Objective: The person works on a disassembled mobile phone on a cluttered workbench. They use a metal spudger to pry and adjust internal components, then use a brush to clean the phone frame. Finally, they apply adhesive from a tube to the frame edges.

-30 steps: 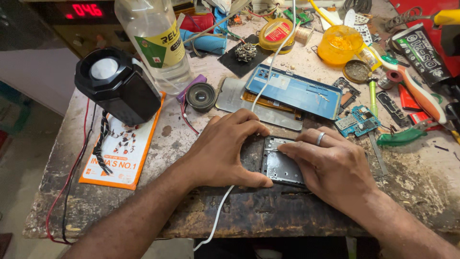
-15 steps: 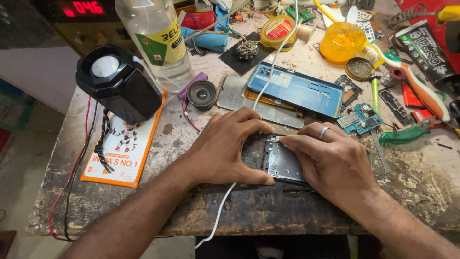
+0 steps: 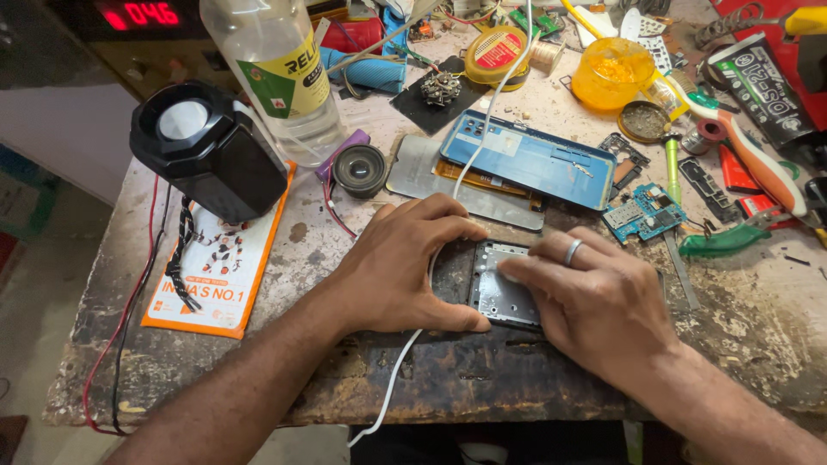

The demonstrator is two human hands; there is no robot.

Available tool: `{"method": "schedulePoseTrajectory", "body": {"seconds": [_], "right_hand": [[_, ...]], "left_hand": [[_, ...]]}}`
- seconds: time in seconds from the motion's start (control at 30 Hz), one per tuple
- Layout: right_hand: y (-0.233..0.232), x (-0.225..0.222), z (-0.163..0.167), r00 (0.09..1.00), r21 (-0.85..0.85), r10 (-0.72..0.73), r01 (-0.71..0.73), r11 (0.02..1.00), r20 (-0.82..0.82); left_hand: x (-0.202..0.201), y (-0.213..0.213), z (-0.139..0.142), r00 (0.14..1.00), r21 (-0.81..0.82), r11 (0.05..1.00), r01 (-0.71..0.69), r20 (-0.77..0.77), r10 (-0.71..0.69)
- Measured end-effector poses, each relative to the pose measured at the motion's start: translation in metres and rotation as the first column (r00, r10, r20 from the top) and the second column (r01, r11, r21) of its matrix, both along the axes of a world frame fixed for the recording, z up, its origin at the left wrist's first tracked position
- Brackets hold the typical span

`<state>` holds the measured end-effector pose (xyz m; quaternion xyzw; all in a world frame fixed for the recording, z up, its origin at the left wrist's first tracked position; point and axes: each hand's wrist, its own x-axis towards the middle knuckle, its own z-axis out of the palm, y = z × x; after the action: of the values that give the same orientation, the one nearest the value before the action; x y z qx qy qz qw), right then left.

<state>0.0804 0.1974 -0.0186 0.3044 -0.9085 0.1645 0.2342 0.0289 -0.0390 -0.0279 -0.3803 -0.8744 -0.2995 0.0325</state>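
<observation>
Metal phone frame (image 3: 502, 288), a grey rectangular plate with a matte, stamped surface, lies flat on a dark patch of the worn bench (image 3: 758, 336), near its front edge and between both hands. Just behind it sits a blue phone back cover (image 3: 530, 159) resting over a silver plate with orange ribbon showing beneath. A small blue circuit board (image 3: 644, 213) lies right of that, beside green-handled tweezers (image 3: 724, 241). A white cable (image 3: 482, 120) runs down across the blue cover, passes under the left hand and drops over the bench's front edge. To the left stand a black faceted speaker (image 3: 207, 151), a clear plastic bottle (image 3: 280, 73) and a small round speaker driver (image 3: 360, 169), with an orange leaflet (image 3: 220, 267) flat underneath.

The left hand (image 3: 405, 267) is laid palm down, its thumb pressed along the frame's lower left corner, fingers (image 3: 448, 211) curled around the top edge. The right hand (image 3: 594, 306), ring on one finger, presses its fingertips onto the frame's right side; neither hand lifts it, both pin it in place.
</observation>
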Motion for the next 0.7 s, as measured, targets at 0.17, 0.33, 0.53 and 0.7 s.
{"method": "schedulePoseTrajectory", "body": {"seconds": [0.17, 0.33, 0.53, 0.7], "right_hand": [[0.0005, 0.0021, -0.0011, 0.998, -0.11, 0.003, 0.005, 0.994, 0.067], [-0.0016, 0.0008, -0.0034, 0.996, -0.07, -0.079, 0.081, 0.994, 0.038], [-0.0012, 0.0025, -0.0027, 0.997, -0.079, -0.066, 0.068, 0.994, 0.03], [-0.0004, 0.0025, -0.0013, 0.999, -0.051, -0.026, 0.027, 0.998, 0.032]], "left_hand": [[0.0, 0.0004, 0.0006, 1.0, -0.019, 1.0, -0.007, 0.006, 0.008], [0.0008, 0.0003, 0.0013, 1.0, -0.032, 0.999, -0.014, 0.018, 0.014], [-0.0001, -0.0004, 0.0017, 1.0, -0.019, 1.0, -0.003, 0.003, 0.003], [0.0004, 0.0, 0.0007, 1.0, -0.021, 1.0, -0.004, 0.007, 0.004]]}}
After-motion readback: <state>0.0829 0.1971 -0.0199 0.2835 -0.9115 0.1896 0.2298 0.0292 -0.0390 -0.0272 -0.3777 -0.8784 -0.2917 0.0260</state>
